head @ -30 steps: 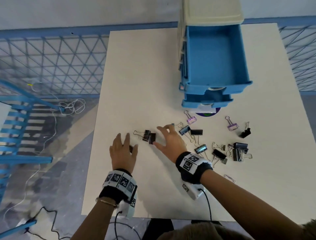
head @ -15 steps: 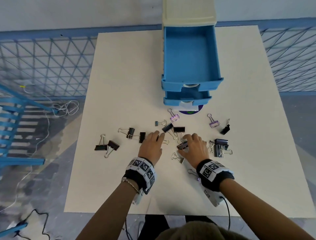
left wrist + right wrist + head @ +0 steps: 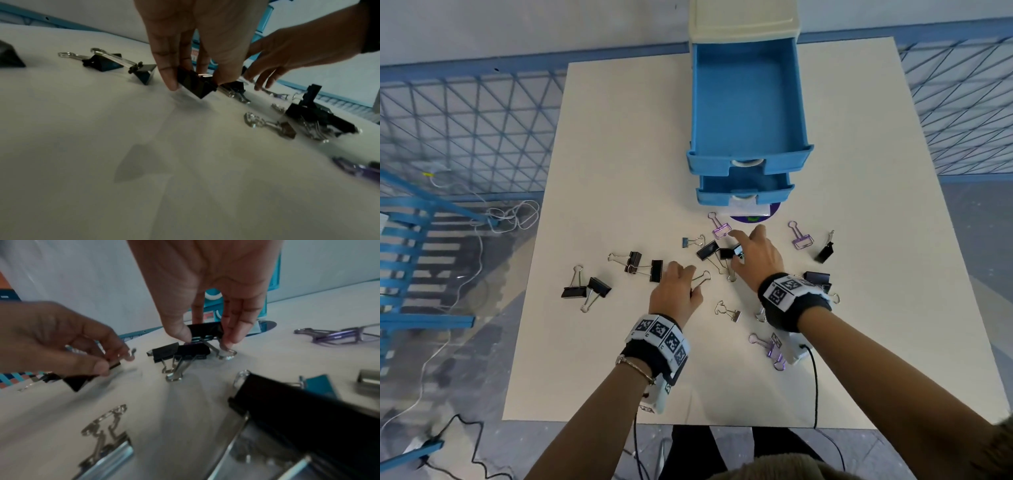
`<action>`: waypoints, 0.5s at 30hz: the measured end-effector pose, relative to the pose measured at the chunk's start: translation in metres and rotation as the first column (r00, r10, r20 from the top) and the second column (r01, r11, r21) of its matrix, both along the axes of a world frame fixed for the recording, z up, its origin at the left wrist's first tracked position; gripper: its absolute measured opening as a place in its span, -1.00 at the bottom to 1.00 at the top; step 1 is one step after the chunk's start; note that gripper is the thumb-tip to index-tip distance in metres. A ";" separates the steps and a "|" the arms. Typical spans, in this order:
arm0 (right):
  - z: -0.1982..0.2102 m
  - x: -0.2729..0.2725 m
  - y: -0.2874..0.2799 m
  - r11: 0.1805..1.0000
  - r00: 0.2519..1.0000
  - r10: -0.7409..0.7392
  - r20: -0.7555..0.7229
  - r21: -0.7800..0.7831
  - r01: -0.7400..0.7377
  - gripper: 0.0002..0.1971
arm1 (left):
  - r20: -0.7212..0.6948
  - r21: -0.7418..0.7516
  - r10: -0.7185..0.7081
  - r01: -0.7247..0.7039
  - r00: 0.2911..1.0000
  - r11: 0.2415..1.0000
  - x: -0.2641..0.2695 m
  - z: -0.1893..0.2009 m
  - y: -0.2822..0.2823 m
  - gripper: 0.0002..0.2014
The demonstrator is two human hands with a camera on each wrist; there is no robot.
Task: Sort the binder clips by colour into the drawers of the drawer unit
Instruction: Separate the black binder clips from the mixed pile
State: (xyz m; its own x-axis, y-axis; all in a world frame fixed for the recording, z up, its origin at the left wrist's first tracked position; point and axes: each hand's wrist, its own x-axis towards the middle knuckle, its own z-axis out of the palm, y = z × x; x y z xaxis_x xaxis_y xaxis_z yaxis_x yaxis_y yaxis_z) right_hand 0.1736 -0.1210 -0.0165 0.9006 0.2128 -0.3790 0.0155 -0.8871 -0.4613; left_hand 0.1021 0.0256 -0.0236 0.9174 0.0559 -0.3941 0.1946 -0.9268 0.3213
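The blue drawer unit (image 3: 746, 102) stands at the table's far side, its top drawer pulled far out and showing nothing inside, and the second drawer (image 3: 743, 188) open a little. Binder clips lie scattered in front of it. My left hand (image 3: 688, 281) pinches a black clip (image 3: 195, 84) between thumb and fingers just above the table. My right hand (image 3: 736, 250) pinches another black clip (image 3: 205, 329) over two black clips (image 3: 180, 350) that lie on the table. Purple clips (image 3: 722, 229) (image 3: 801, 238) lie near the unit.
More black clips (image 3: 633, 262) (image 3: 585, 289) lie to the left and a black one (image 3: 823, 253) to the right. A silver clip (image 3: 729, 311), a small blue clip (image 3: 686, 242) and a purple clip (image 3: 770, 349) lie around my wrists. The table edge (image 3: 530, 308) is at left.
My right hand has moved forward, toward the drawer unit, with a black clip in its fingers. My left hand has stayed about where it was and now pinches a black clip.
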 end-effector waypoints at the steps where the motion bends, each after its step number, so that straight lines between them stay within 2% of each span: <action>1: -0.002 0.002 0.002 0.999 1.000 0.018 -0.015 -0.029 -0.019 -0.57 | 0.009 -0.004 0.013 -0.013 1.000 1.000 0.004 0.002 -0.002 -0.57; 5: -0.008 0.003 0.005 0.994 0.996 0.065 -0.058 -0.079 -0.069 -0.60 | 0.039 -0.019 0.017 -0.016 0.999 1.000 0.025 0.000 -0.011 -0.51; 11: -0.011 -0.008 0.002 0.992 0.997 0.082 -0.014 -0.099 -0.083 -0.68 | -0.018 0.067 -0.087 0.088 0.996 0.994 0.042 -0.001 -0.021 -0.43; 15: -0.008 -0.008 -0.001 0.996 0.998 0.062 -0.015 -0.063 -0.062 -0.73 | 0.019 0.081 -0.105 0.104 0.994 0.991 0.044 -0.005 -0.020 -0.50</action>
State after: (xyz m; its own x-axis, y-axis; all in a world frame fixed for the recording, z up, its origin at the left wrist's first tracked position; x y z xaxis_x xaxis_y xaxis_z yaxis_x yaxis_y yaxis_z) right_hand 0.1659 -0.1216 -0.0247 0.8815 0.2431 -0.4048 0.0659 -0.9123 -0.4042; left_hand 0.1456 0.0056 -0.0284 0.9287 -0.0102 -0.3707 0.0887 -0.9645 0.2487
